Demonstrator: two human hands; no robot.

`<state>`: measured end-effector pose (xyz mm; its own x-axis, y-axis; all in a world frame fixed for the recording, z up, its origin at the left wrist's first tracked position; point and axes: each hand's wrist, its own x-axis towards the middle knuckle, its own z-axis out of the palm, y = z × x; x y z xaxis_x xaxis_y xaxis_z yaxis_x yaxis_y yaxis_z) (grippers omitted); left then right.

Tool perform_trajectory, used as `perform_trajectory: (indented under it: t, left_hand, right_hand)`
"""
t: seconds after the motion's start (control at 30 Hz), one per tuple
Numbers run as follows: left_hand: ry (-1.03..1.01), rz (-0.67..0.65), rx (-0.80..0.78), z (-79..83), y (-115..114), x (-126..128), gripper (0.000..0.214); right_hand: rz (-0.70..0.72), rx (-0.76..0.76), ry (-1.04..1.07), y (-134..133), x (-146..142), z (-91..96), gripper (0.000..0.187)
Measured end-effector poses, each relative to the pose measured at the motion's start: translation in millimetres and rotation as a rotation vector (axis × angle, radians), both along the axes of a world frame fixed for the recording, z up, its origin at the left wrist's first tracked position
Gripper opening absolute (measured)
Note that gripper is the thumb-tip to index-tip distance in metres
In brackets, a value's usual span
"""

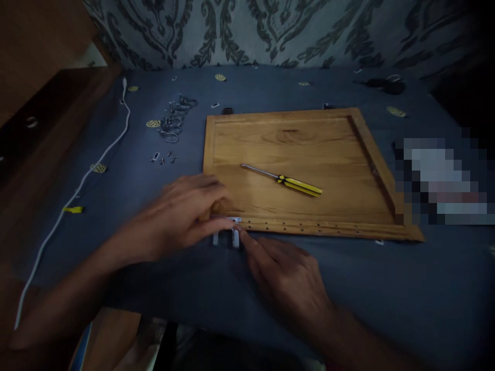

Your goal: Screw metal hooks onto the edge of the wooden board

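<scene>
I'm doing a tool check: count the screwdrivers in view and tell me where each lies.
1. The yellow-and-black screwdriver lies on the wooden panel, slightly aslant and pointing left. No other shows, though the dark picture edges could hide some.

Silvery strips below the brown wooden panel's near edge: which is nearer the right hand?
The rightmost silvery strip, beside the right hand; the other silvery strip sits farther left.

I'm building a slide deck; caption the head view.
Left hand and right hand at a pale fitting by the near edge of a wooden panel, screwdriver on top.
</scene>
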<state>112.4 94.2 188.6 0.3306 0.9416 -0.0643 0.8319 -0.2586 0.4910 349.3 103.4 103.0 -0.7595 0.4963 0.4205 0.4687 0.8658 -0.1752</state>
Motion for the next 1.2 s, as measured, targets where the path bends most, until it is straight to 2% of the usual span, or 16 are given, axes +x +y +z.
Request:
perform_trajectory:
  t: [0.13, 0.37, 0.9, 1.2]
  left_hand:
    - [-0.024, 0.097, 0.070, 2.0, 6.7, -12.6, 0.020]
    - [0.042, 0.205, 0.068, 1.3, 15.9, -17.4, 0.020]
    - [0.112, 0.220, 0.091, -7.2, 15.2, -17.6, 0.021]
    - [0.121, 0.228, 0.056, -1.0, 14.9, -18.8, 0.020]
  right_hand:
    - [0.005, -0.002, 0.005, 0.2, -1.1, 2.2, 0.036]
    - [0.023, -0.012, 0.003, 1.0, 1.1, 2.3, 0.038]
    - [0.030, -0.021, 0.010, 0.6, 1.1, 1.9, 0.037]
    - [0.018, -0.015, -0.005, 0.9, 0.1, 4.4, 0.038]
